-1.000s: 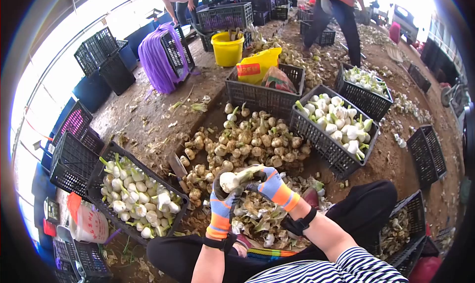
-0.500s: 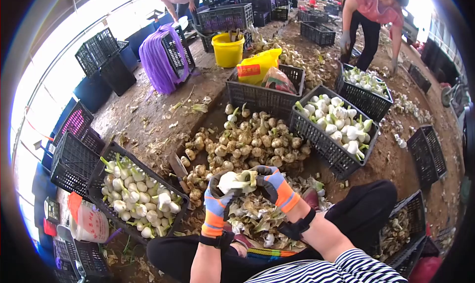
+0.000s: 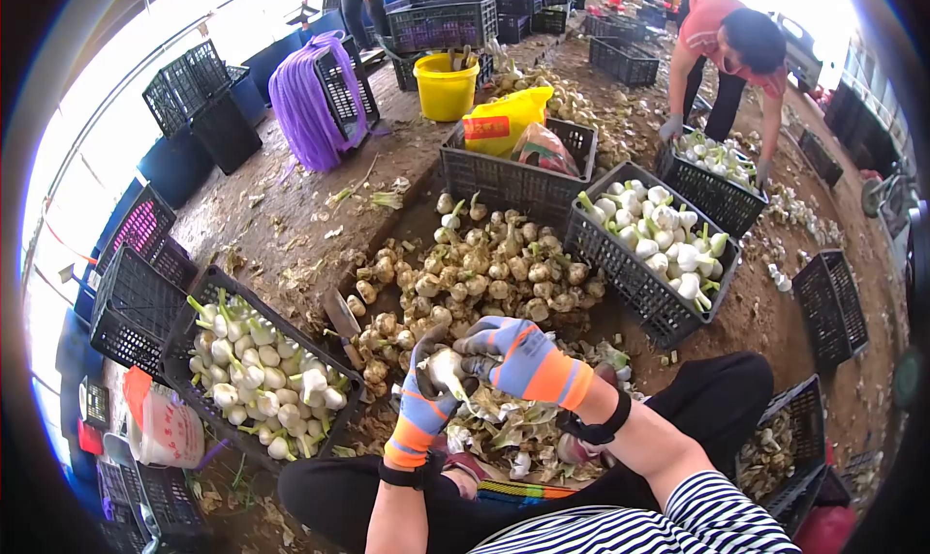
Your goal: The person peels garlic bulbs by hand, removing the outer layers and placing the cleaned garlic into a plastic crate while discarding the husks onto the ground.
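My left hand (image 3: 426,384), in a grey, blue and orange glove, is closed around a white garlic bulb (image 3: 447,370). From the right, my right hand (image 3: 518,360), gloved alike, pinches at the bulb's side with bent fingers. A loose strip of skin hangs below the bulb. Beneath my hands lies a heap of pale peeled garlic skins (image 3: 504,423). Just beyond, unpeeled brownish garlic bulbs (image 3: 484,273) are piled on the ground. Cleaned white bulbs fill a black crate (image 3: 276,323) at my left and another crate (image 3: 620,281) ahead on the right.
A crate (image 3: 513,191) ahead holds a yellow bag (image 3: 509,123); a yellow bucket (image 3: 446,89) stands behind it. A flat blade (image 3: 341,314) stands beside the pile. At far right a co-worker (image 3: 731,55) bends over a garlic crate (image 3: 712,191). A white bucket (image 3: 165,428) sits at left.
The bulb has turned from lying level between both hands to tilting downward in my left hand. My right hand has shifted over it. The co-worker at right now grasps the crate.
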Motion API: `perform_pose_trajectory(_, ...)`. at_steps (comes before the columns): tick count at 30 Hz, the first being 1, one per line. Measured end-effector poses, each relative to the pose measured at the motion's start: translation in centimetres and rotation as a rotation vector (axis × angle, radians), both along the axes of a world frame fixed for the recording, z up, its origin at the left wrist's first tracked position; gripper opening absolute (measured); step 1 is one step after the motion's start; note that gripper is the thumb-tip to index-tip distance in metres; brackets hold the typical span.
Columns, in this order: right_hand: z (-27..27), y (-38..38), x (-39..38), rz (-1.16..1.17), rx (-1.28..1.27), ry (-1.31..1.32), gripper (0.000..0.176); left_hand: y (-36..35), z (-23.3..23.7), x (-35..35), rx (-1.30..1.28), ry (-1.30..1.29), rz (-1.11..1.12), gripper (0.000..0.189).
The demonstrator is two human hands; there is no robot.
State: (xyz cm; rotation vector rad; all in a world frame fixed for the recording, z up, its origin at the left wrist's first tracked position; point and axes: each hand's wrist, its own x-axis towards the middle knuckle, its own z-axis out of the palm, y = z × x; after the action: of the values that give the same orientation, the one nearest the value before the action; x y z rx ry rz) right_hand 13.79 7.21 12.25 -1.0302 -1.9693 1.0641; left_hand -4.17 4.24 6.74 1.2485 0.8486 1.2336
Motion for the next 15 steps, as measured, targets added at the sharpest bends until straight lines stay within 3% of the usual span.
perform_pose_trajectory(2,1.2,-0.1,-0.6,0.030,0.182,-0.550,0.030,0.0,0.2,-0.1,0.036,0.080,-0.010,0.078)
perform_pose_trajectory(5,1.1,0.1,-1.1,0.110,0.305,-0.699,0.025,-0.4,1.1,0.0,0.073,0.218,-0.024,0.075)
perform_pose_trajectory(9,0.9,0.0,-1.3,-0.009,0.294,-0.593,0.023,-0.3,0.2,0.1,0.142,0.245,-0.066,0.078)
perform_pose_trajectory(10,-0.1,0.4,-1.1,-0.009,0.300,-0.590,0.023,-0.3,-0.3,0.2,0.110,0.115,0.004,0.075)
perform_pose_trajectory(12,-2.4,1.2,-1.0,-0.177,0.292,-0.148,0.025,0.3,-0.4,0.7,-0.026,-0.097,0.183,0.066)
perform_pose_trajectory(13,-3.1,1.0,-1.2,-0.173,0.295,-0.144,0.025,-0.4,0.2,0.6,-0.100,-0.299,0.190,0.060)
perform_pose_trajectory(15,-3.4,-0.1,-1.9,-0.164,0.051,-0.023,0.032,-0.2,-0.6,0.8,-0.152,-0.428,0.278,0.052)
